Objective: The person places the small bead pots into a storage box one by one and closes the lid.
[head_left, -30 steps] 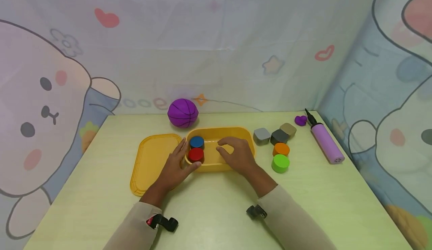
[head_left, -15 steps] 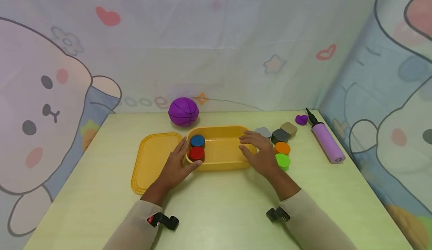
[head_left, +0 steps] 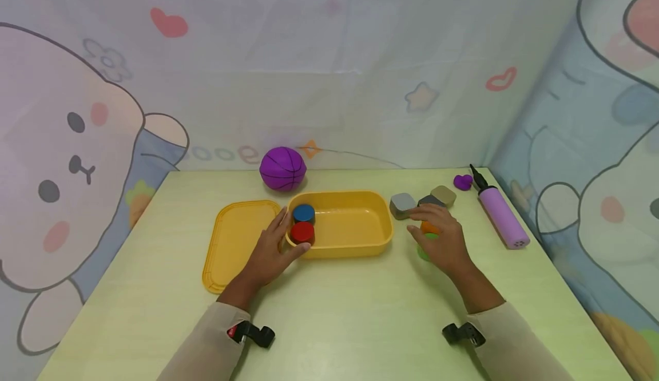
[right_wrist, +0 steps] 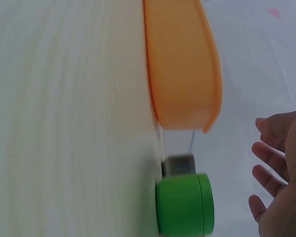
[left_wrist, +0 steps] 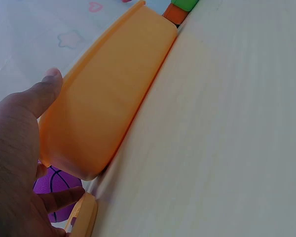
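Observation:
My left hand (head_left: 269, 254) rests at the left end of a yellow plastic box (head_left: 340, 251), fingers mostly straight along its end and thumb at its front rim. Inside that box, at the left, sit a red round block (head_left: 302, 232) and a blue round block (head_left: 304, 213). To the right of the box, my right hand (head_left: 444, 243) hovers with spread fingers over a green round block (head_left: 423, 250) and an orange round block (head_left: 429, 228), partly hiding both. The right wrist view shows the green block apart from the fingertips.
A yellow lid (head_left: 239, 243) lies left of the box, with a purple ball (head_left: 282, 169) behind. Near my right hand are a light grey block (head_left: 403, 204), a dark grey block (head_left: 430, 200) and a tan block (head_left: 444, 196). Farther right lies a purple pump (head_left: 503, 218).
My right hand has left the inside of the box and moved right, over the green and orange blocks. Its fingers have spread. The left hand stays at the box's left end.

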{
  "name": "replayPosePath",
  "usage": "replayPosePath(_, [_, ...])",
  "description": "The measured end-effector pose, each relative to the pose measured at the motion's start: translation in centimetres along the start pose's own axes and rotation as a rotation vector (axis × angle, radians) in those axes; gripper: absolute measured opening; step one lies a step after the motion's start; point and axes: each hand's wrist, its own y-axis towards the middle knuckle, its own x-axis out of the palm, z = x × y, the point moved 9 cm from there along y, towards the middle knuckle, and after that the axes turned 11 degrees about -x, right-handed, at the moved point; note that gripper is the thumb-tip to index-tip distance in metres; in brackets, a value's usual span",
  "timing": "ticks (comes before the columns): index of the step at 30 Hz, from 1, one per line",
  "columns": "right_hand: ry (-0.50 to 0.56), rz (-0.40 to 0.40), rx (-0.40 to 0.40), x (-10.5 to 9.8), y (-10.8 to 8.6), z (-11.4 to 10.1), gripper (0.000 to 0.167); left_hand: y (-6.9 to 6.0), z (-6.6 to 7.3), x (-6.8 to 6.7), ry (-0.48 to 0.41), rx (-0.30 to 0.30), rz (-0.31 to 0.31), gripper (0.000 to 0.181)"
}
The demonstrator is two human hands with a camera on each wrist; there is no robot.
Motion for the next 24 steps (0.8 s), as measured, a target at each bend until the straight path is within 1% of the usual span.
replayPosePath(3, [-0.008,-0.010,0.067,-1.2,-0.8,1.0,0.028,0.0,0.0,0.0,-0.003,-0.001,0.000,0.097])
replayPosePath(5, [-0.019,-0.031,0.113,-1.9,-1.4,1.7,0.029,0.0,-0.1,-0.1,-0.002,-0.004,-0.001,0.097])
replayPosePath(7, [-0.044,-0.052,0.145,-2.6,-2.0,2.4,0.031,0.0,-0.1,-0.1,0.000,-0.006,-0.001,0.098])
replayPosePath(9, [-0.062,-0.064,0.159,-3.2,-2.5,3.0,0.033,0.1,-0.1,-0.1,0.001,-0.004,-0.002,0.098])
replayPosePath(11, [-0.070,-0.067,0.151,-4.0,-2.9,3.6,0.035,0.1,-0.1,0.0,0.000,-0.003,-0.003,0.098])
replayPosePath(15, [-0.034,-0.089,0.115,-4.8,-3.7,4.7,0.035,0.2,-0.2,0.0,0.006,-0.002,0.000,0.098])
replayPosePath(20, [0.037,-0.168,0.115,-4.3,-4.6,5.8,0.038,0.2,-0.2,0.0,0.003,0.007,0.006,0.098])
replayPosePath(24, [0.081,-0.197,0.107,-3.8,-5.2,6.3,0.039,0.2,-0.4,-0.1,0.003,0.009,0.004,0.098])
